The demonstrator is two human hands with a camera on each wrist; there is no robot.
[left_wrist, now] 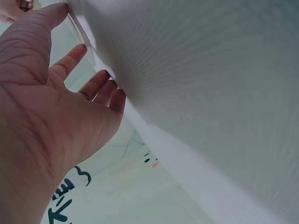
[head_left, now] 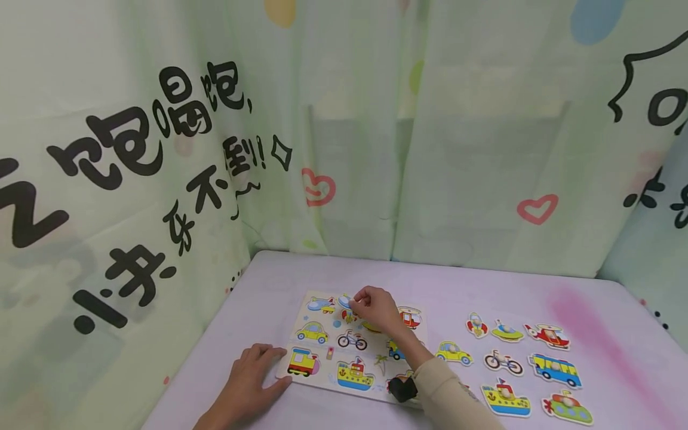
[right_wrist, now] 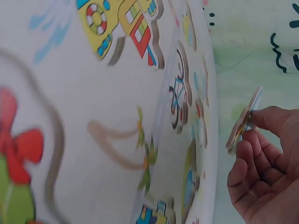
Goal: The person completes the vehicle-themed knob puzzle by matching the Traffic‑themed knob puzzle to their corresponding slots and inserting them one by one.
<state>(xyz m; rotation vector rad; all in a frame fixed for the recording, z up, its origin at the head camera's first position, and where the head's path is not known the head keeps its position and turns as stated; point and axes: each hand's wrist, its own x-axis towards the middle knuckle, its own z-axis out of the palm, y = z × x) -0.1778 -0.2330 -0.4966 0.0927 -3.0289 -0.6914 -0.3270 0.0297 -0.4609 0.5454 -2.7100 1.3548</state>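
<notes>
A white wooden puzzle board (head_left: 342,356), printed with vehicles in cut outlines, lies at the front middle of the table. My left hand (head_left: 249,377) rests at its left edge, thumb and fingertips touching the side with fingers loosely extended. Over the top part of the board, my right hand (head_left: 378,307) pinches a blue-and-white puzzle piece (head_left: 344,301), seemingly the airplane, between thumb and fingers. In the right wrist view this piece (right_wrist: 240,126) is seen edge-on, apart from the board. The right arm hides part of the board's right side.
Right of the board lie loose pieces: a rocket (head_left: 476,325), a flying saucer (head_left: 507,331), a helicopter (head_left: 548,337), a car (head_left: 454,353), a bicycle (head_left: 503,362), a bus (head_left: 556,370), a ship (head_left: 505,400) and a submarine (head_left: 568,408). A printed curtain (head_left: 355,149) surrounds the table.
</notes>
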